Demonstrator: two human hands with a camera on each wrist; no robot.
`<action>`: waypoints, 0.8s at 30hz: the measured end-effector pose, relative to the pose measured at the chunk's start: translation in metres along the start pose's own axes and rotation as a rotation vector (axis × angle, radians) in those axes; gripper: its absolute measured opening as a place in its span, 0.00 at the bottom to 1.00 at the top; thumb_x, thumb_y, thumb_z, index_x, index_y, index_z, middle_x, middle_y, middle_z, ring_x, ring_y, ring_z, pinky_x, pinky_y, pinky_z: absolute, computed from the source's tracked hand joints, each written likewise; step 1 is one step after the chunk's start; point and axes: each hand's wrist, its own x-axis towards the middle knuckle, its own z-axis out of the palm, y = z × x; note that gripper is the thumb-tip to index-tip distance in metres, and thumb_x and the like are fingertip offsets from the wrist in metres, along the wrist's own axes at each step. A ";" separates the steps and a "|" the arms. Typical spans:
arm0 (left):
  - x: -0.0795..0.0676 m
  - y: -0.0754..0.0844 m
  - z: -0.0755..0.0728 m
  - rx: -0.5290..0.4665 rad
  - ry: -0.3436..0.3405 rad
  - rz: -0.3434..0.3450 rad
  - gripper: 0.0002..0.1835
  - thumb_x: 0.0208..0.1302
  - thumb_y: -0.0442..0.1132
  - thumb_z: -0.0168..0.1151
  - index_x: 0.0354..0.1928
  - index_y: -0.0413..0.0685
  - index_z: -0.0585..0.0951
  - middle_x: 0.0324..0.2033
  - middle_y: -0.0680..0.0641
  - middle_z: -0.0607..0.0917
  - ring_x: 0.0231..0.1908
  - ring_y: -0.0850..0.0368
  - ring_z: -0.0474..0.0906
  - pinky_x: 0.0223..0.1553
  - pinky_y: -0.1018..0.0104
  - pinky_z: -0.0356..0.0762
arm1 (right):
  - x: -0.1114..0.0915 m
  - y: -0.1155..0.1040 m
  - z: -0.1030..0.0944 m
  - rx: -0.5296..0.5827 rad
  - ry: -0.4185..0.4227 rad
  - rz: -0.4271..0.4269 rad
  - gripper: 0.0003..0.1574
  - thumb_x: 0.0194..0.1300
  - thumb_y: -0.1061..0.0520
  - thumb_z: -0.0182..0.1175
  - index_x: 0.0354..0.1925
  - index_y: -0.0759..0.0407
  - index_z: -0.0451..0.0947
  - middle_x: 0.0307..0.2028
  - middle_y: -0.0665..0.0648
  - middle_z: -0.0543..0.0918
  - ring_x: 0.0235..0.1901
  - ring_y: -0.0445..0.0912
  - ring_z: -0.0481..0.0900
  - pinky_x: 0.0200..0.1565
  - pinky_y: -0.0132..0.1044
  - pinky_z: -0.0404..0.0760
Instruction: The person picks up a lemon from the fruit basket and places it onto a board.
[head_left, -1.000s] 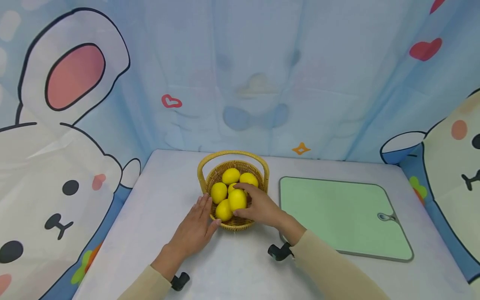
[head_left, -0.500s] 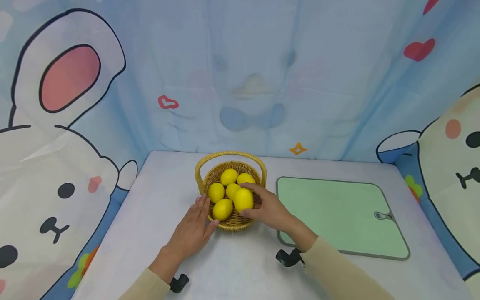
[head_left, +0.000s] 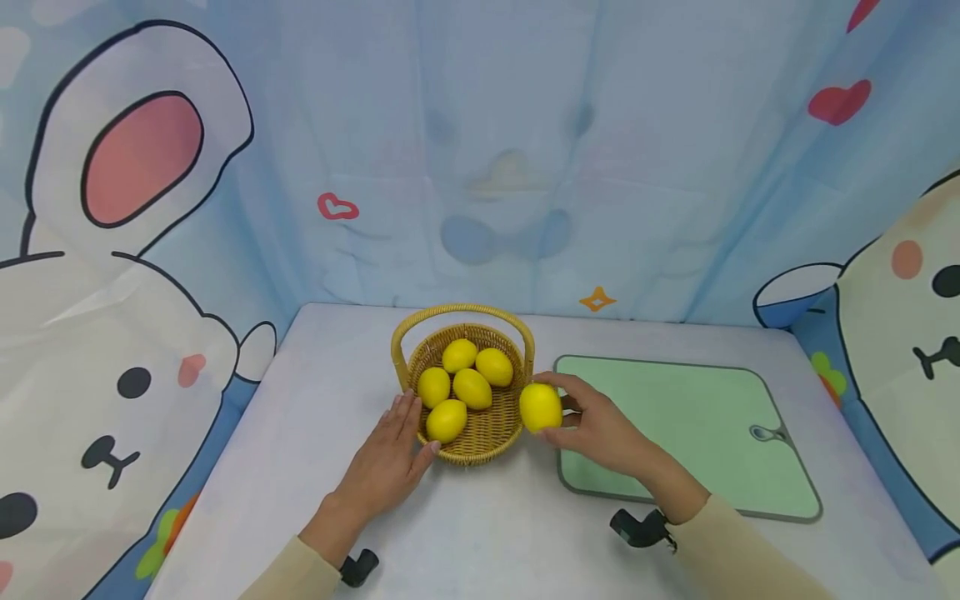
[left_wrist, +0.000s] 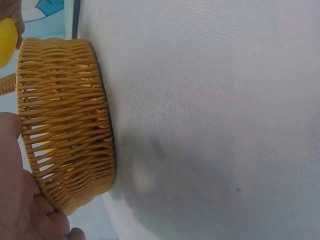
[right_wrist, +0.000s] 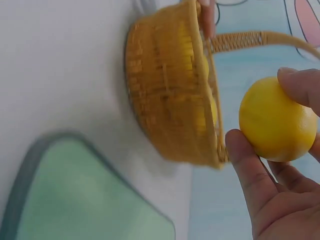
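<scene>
A yellow lemon is pinched between the thumb and fingers of my right hand, just right of the wicker basket. In the right wrist view this lemon is held at about rim height, apart from the basket wall. Several more lemons lie inside the basket, toward its back and left. My left hand rests against the basket's left front rim with fingers straight. The left wrist view shows those fingers along the woven side.
A pale green cutting board with a grey edge lies flat to the right, partly beneath my right hand. The basket's arched handle stands up at the back. A printed curtain hangs behind the white table.
My right hand has lifted a lemon out of the basket and carried it right, past the rim. One lemon left inside has shifted slightly. The left hand has stayed on the basket.
</scene>
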 end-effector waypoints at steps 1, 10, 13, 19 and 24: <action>0.000 0.000 0.000 0.000 0.000 0.000 0.43 0.84 0.63 0.42 0.84 0.37 0.51 0.84 0.38 0.48 0.84 0.45 0.46 0.83 0.49 0.51 | -0.002 0.002 -0.006 -0.009 0.015 0.009 0.46 0.66 0.59 0.74 0.77 0.53 0.65 0.68 0.62 0.74 0.53 0.53 0.83 0.50 0.34 0.88; 0.000 0.000 0.001 0.014 -0.007 -0.022 0.43 0.84 0.62 0.42 0.84 0.38 0.50 0.85 0.39 0.47 0.84 0.46 0.45 0.83 0.49 0.51 | 0.002 0.046 -0.050 -0.103 0.190 0.111 0.48 0.70 0.53 0.73 0.79 0.51 0.61 0.73 0.65 0.69 0.56 0.60 0.84 0.48 0.38 0.87; 0.000 0.002 0.002 0.012 0.004 -0.028 0.43 0.84 0.61 0.42 0.84 0.37 0.51 0.84 0.38 0.49 0.84 0.45 0.46 0.83 0.48 0.51 | 0.004 0.063 -0.057 -0.133 0.211 0.138 0.48 0.71 0.52 0.72 0.79 0.53 0.59 0.74 0.67 0.68 0.58 0.63 0.83 0.52 0.46 0.87; 0.000 0.005 0.004 0.014 0.022 -0.038 0.42 0.84 0.61 0.44 0.83 0.36 0.52 0.84 0.37 0.49 0.84 0.44 0.47 0.83 0.47 0.52 | 0.007 0.086 -0.062 -0.148 0.219 0.181 0.48 0.71 0.52 0.71 0.80 0.57 0.59 0.74 0.69 0.67 0.62 0.67 0.80 0.52 0.52 0.87; 0.000 0.005 0.006 0.009 0.029 -0.037 0.42 0.84 0.61 0.44 0.84 0.36 0.52 0.84 0.38 0.49 0.84 0.45 0.47 0.83 0.48 0.52 | 0.009 0.096 -0.062 -0.170 0.221 0.216 0.48 0.71 0.51 0.71 0.79 0.58 0.60 0.72 0.71 0.68 0.61 0.68 0.79 0.49 0.48 0.86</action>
